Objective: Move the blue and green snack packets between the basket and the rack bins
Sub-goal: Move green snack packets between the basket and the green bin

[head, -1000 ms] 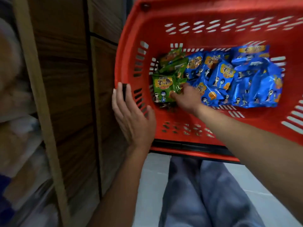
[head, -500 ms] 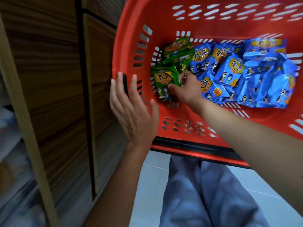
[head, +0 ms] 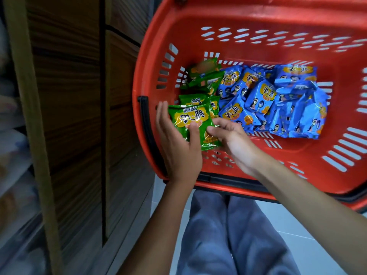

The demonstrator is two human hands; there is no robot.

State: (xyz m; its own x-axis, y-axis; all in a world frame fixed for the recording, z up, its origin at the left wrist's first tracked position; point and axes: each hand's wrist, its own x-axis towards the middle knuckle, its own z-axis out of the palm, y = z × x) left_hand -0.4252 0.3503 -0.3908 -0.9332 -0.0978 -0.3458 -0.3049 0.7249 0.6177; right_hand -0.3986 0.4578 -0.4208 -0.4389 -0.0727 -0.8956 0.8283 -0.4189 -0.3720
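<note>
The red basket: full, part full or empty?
Part full: blue packets and green packets cover only part of the basket; bare red plastic shows around them.

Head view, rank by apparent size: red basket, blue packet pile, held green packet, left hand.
1. red basket
2. blue packet pile
3. left hand, held green packet: alike, thumb overlaps packet; unranked.

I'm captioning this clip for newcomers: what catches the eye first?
The red basket fills the upper right. Inside, a heap of blue packets lies right of some green packets. Near its left wall, the left hand and right hand hold a single green packet.
</note>
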